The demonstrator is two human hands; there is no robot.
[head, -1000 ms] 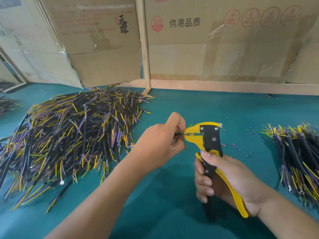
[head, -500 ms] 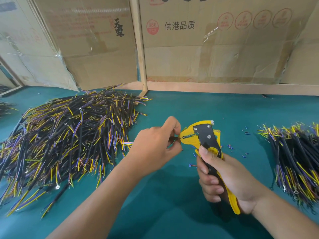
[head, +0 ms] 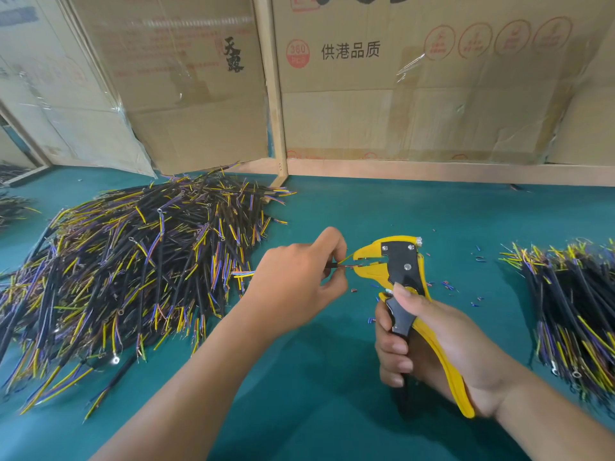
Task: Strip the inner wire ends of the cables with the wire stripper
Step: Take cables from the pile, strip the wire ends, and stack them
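My right hand (head: 429, 341) grips the handles of a yellow and black wire stripper (head: 399, 261), jaws pointing left. My left hand (head: 296, 281) pinches a short black cable (head: 334, 265) just left of the jaws. One thin inner wire end reaches into the jaws, and a yellow wire sticks up beside them. The cable's other end, with coloured wires (head: 243, 273), pokes out behind my left hand. Most of the cable is hidden by my fingers.
A big heap of black cables with yellow and purple wires (head: 133, 267) covers the green table (head: 332, 394) on the left. A smaller cable pile (head: 572, 304) lies at the right edge. Tiny insulation scraps (head: 449, 287) dot the table near the stripper. Cardboard boxes (head: 399, 78) stand behind.
The stripper's jaws have opened slightly and the handles have spread. My left hand still pinches the cable at the jaws. Both hands have shifted slightly as the view moved.
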